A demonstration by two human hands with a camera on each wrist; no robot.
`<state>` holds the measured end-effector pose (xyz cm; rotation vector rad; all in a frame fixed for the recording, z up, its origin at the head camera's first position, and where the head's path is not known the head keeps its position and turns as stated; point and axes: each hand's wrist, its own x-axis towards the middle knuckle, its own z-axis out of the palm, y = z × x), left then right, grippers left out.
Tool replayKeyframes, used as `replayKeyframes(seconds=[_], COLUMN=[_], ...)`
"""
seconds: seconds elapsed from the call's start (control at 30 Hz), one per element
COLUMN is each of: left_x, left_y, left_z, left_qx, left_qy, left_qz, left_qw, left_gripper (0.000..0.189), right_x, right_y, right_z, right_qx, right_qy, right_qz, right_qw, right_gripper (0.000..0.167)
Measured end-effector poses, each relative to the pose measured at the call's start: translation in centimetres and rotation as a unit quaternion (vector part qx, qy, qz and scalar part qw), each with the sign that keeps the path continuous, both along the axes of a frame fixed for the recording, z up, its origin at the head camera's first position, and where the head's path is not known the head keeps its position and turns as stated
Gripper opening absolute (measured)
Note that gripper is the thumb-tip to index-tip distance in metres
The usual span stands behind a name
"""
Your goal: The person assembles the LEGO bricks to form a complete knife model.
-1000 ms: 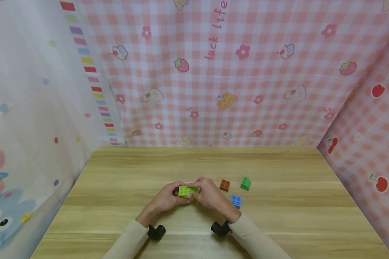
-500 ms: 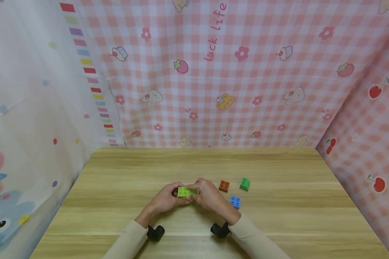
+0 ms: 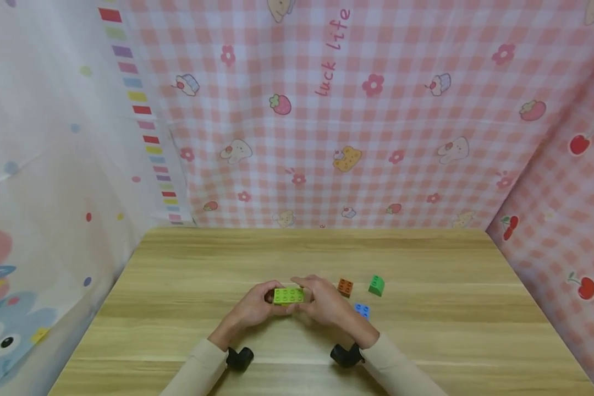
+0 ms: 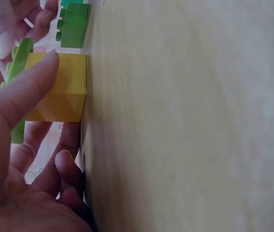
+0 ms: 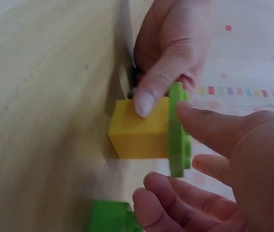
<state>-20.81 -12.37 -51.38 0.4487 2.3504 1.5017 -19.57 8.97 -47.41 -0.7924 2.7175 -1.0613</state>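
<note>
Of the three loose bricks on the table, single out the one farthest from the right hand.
The green brick; the brown brick and the blue brick both lie nearer the right hand.

We wear plain cream sleeves, ending behind left hand and right hand; black, elbow-shaped wrist cameras behind each hand, inner side.

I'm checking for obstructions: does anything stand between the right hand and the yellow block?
Partly. The lime-green plate sits on the yellow block, between it and part of the right hand. The left hand covers part of one side. Nothing visible blocks the right hand's other fingers.
</note>
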Motion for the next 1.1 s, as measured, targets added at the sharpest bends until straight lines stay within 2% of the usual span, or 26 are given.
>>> replayKeyframes(seconds=[0.07,0.33,0.53,0.63,0.97,1.1], left_x=[0.0,0.1,0.3,0.3,-0.1,-0.1], left_y=[0.1,0.1,0.2,0.0,-0.1,-0.1], left_z=[0.0,-0.1,-0.1,-0.2,-0.3,-0.2], left_qx=[-0.006,-0.009,-0.013,-0.008,-0.018,-0.019], left_qy=[0.002,0.007,0.005,0.001,-0.002,-0.001], left_qz=[-0.002,0.002,0.015,0.011,0.008,0.008], left_qw=[1.0000,0.9999,0.9998,0.9999,0.9998,0.9998], left_gripper=[0.030,0.030,0.030,0.031,0.031,0.031], right_x=[0.2,1.2,2.0,2.3,3.2,3.6], right_y=[0.6,3.6,6.0,7.2,10.7,11.6], right_z=[0.3,1.2,1.8,1.9,0.1,-0.8], right_qx=[-0.003,-0.030,-0.054,-0.064,-0.108,-0.105], right_qy=[0.001,0.029,0.020,0.023,0.030,0.004], right_qz=[-0.010,-0.038,-0.074,-0.086,-0.092,-0.105], right_qw=[0.9999,0.9984,0.9956,0.9940,0.9895,0.9890], right_gripper=[0.057,0.050,0.047,0.046,0.041,0.046])
